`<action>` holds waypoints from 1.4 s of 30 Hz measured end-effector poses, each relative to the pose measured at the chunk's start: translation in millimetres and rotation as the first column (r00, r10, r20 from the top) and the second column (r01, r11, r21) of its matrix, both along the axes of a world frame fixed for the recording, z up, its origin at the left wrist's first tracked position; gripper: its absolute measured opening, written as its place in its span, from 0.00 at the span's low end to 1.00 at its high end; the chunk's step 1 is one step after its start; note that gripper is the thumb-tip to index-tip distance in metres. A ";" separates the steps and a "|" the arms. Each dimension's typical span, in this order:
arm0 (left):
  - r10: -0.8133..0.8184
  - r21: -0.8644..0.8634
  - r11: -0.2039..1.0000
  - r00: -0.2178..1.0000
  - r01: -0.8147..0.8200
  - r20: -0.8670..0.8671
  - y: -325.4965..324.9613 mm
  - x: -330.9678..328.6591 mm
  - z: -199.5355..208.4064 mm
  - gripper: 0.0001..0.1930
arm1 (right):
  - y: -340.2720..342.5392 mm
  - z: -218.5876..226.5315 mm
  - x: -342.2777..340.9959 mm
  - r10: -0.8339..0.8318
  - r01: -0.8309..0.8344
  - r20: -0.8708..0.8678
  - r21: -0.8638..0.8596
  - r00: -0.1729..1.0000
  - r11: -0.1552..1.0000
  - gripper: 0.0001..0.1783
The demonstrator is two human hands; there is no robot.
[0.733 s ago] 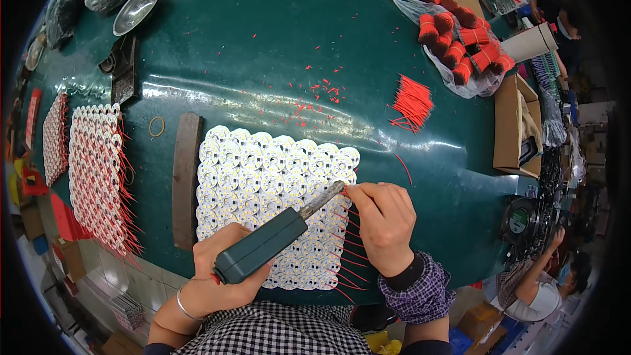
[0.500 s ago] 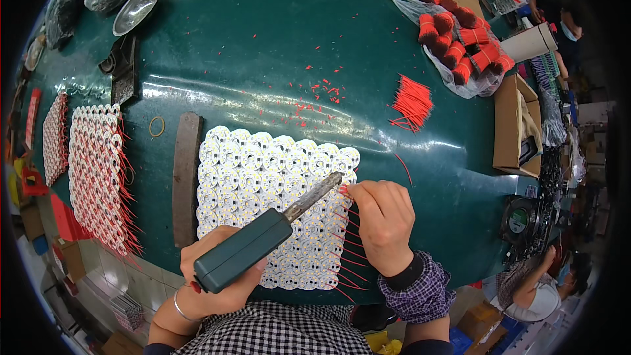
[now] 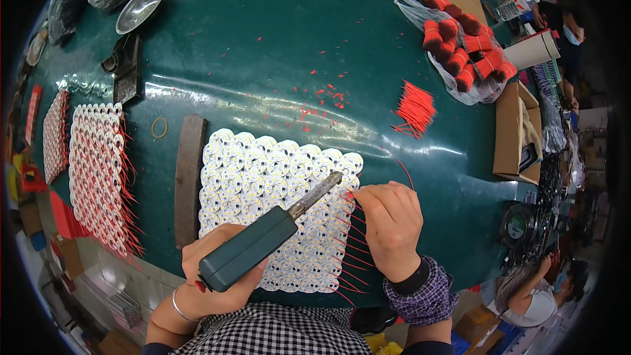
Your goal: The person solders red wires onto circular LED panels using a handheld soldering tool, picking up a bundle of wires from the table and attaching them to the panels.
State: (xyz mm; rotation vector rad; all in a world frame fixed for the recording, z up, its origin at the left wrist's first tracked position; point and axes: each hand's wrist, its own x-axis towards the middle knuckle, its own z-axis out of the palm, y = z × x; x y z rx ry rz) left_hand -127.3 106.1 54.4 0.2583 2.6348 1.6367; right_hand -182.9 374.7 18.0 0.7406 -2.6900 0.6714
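My left hand (image 3: 220, 269) is closed around the dark green handle of a soldering gun (image 3: 253, 248). Its long metal tip reaches up and right over a panel of round white LED boards (image 3: 240, 190), near the panel's right edge. At that edge my right hand (image 3: 392, 223) pinches a red wire (image 3: 350, 194), mostly hidden by the fingers. The tip is just above and left of those fingertips; whether it touches a board I cannot tell. Several red wires (image 3: 355, 265) stick out from the panel's right side below.
A dark curved bar (image 3: 188, 184) lies left of the panel, with a wired LED panel (image 3: 95, 171) beyond. Loose red wires (image 3: 415, 110) lie at right. A plastic bag of red wire bundles (image 3: 467, 43) and a cardboard box (image 3: 509, 135) are farther right.
The view has shifted slightly, moving the panel a little right and down in the picture. Against the panel, the soldering tip sits slightly farther up and left. Both hands keep their grips.
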 end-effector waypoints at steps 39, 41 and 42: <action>-0.036 0.011 0.999 0.996 0.035 0.080 6.9 9.0 -15.5 0.10 | 3.8 -7.5 5.6 0.028 -0.028 0.029 0.031 0.999 0.999 0.17; -0.053 -0.019 0.998 0.998 0.054 0.027 6.1 9.7 -16.8 0.09 | 3.7 -7.3 5.8 0.027 -0.028 0.027 0.037 0.999 0.999 0.16; -0.045 -0.025 0.999 0.999 0.046 0.027 5.9 10.4 -17.0 0.09 | 3.6 -7.3 5.8 0.027 -0.028 0.027 0.036 0.999 0.999 0.16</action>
